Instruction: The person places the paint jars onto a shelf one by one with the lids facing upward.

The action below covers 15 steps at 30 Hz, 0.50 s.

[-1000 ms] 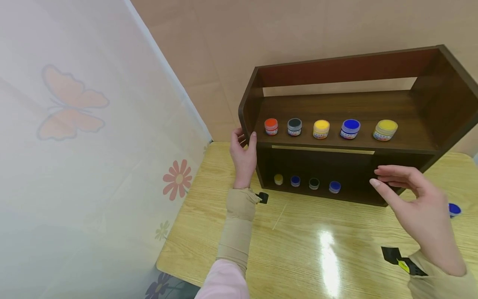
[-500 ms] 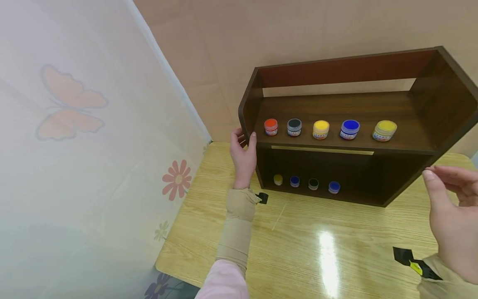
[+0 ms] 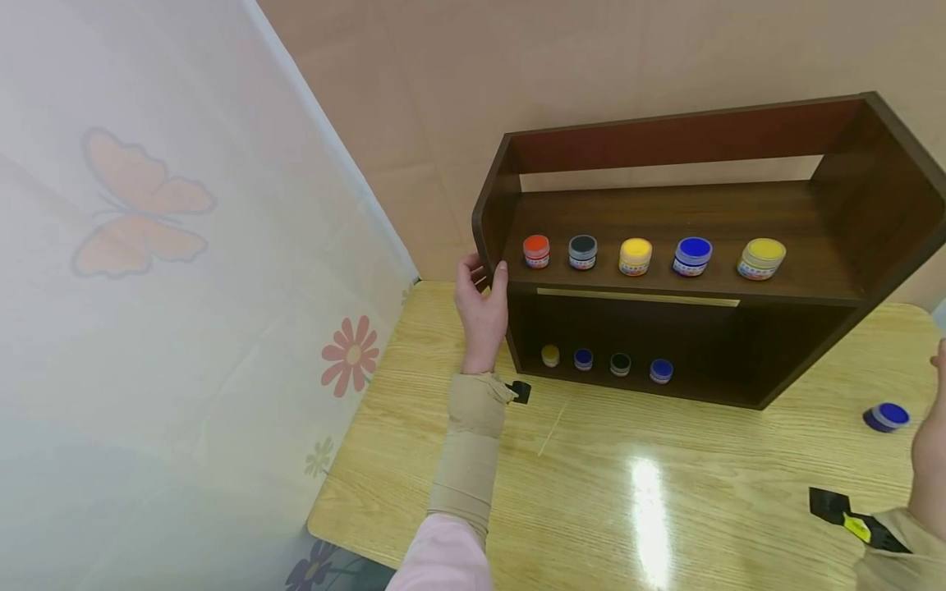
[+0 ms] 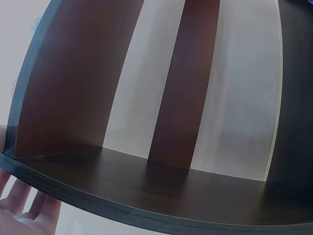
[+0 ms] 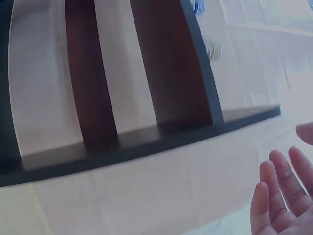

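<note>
A dark brown two-tier wooden shelf (image 3: 702, 201) stands on the table, bearing paint jars on both levels. At its left side panel (image 3: 490, 209), my left hand (image 3: 482, 316) grips the edge, thumb in front and fingers behind. The left wrist view shows the fingers (image 4: 17, 198) wrapping around the dark board. My right hand (image 3: 933, 447), partly cut off by the frame's right edge, holds nothing. Its fingers (image 5: 288, 183) are relaxed and spread in the right wrist view, apart from the shelf. Nearest to it, a blue paint jar (image 3: 887, 417) sits on the table.
The upper tier carries red (image 3: 536, 252), black (image 3: 582, 252), orange-yellow (image 3: 635, 257), blue (image 3: 692, 256) and yellow (image 3: 761, 259) jars. Smaller-looking jars, including a black one (image 3: 620, 364), line the lower tier. A butterfly-and-flower curtain (image 3: 222, 345) hangs left of the wooden table (image 3: 576, 501).
My right hand has moved right, from in front of the shelf's lower right corner to the frame's edge, uncovering the blue jar on the table. The left hand stays put.
</note>
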Tool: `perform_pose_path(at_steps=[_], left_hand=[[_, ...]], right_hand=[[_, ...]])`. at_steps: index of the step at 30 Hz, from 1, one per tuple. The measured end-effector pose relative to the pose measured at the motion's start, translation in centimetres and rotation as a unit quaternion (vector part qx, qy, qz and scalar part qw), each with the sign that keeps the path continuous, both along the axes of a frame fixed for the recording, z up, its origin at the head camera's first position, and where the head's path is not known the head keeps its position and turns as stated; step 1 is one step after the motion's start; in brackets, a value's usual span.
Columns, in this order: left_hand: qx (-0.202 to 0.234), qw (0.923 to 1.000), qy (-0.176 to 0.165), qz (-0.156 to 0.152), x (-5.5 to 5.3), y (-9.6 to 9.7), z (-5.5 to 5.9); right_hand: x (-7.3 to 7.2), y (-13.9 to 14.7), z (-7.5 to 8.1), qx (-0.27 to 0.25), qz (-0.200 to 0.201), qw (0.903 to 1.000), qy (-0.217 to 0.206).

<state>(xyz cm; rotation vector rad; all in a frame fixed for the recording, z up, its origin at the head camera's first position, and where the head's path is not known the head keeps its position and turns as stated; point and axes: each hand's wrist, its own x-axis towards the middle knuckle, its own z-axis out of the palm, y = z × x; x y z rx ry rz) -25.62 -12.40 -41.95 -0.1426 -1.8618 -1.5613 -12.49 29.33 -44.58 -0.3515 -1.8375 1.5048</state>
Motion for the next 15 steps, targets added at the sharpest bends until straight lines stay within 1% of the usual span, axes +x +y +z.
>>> perform_pose_path(at_steps=[1,2,3,4,5,6,8,9,10,12,15], left_hand=[[0.001,1.0000,0.000,0.000,0.0,0.0,0.0],[0.001,1.0000,-0.001,0.000,0.0,0.0,0.0],[0.001,1.0000,-0.001,0.000,0.0,0.0,0.0],[0.001,1.0000,-0.002,0.001,0.0,0.0,0.0],[0.001,1.0000,-0.002,0.000,0.0,0.0,0.0],[0.001,1.0000,-0.002,0.000,0.1,0.0,0.0],[-0.001,1.0000,-0.002,0.001,0.1,0.0,0.0],[-0.002,1.0000,-0.003,0.001,0.1,0.0,0.0],[-0.003,1.0000,-0.003,0.002,0.1,-0.1,0.0],[-0.005,1.0000,-0.003,0.003,0.1,-0.1,0.0],[-0.005,1.0000,-0.003,0.005,0.0,-0.1,0.0]], right_hand=[[-0.1,0.6,-0.6,-0.066,0.047,0.9965,0.022],[-0.2,1.3,-1.1,-0.132,0.094,0.9858,0.043],[-0.3,1.9,-1.6,-0.194,0.137,0.9698,0.056],[-0.3,2.6,-2.2,-0.252,0.194,0.9447,0.081],[-0.3,3.1,-2.6,-0.310,0.242,0.9154,0.086],[-0.1,3.4,-2.6,-0.359,0.272,0.8899,0.068],[0.2,4.2,-3.0,-0.366,0.340,0.8651,0.044],[0.3,4.5,-3.1,-0.379,0.372,0.8464,0.038],[0.4,4.7,-3.2,-0.399,0.404,0.8224,0.040],[0.4,5.2,-3.6,-0.445,0.453,0.7708,0.054],[0.1,6.4,-4.6,-0.498,0.512,0.6970,0.062]])
